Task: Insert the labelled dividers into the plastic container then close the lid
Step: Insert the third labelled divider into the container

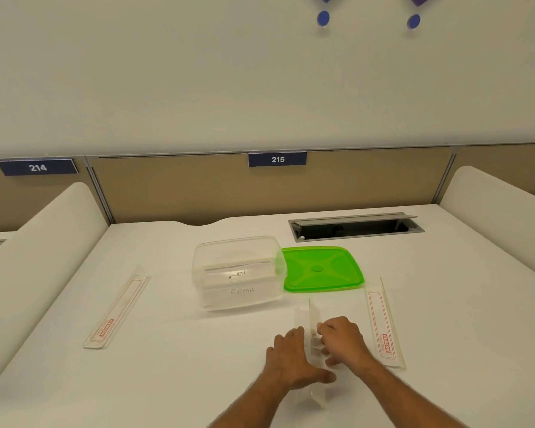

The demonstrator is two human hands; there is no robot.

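A clear plastic container (238, 248) stands mid-table with two dividers upright inside it, labelled "LION" (238, 274) and "SIGMA" (242, 291). Its green lid (322, 268) lies flat just to the right, touching the container. In front of them, a clear divider (311, 316) stands on its edge between my hands. My left hand (291, 356) presses against its left face and my right hand (342, 339) grips its right face. Two more clear dividers with red print lie flat: one at the left (116, 312), one at the right (383, 327).
The white table (173, 366) ends at a tan partition (198, 186) with signs 214 and 215. An open grey cable tray (355, 227) is sunk into the table behind the lid. White curved side panels rise on both sides.
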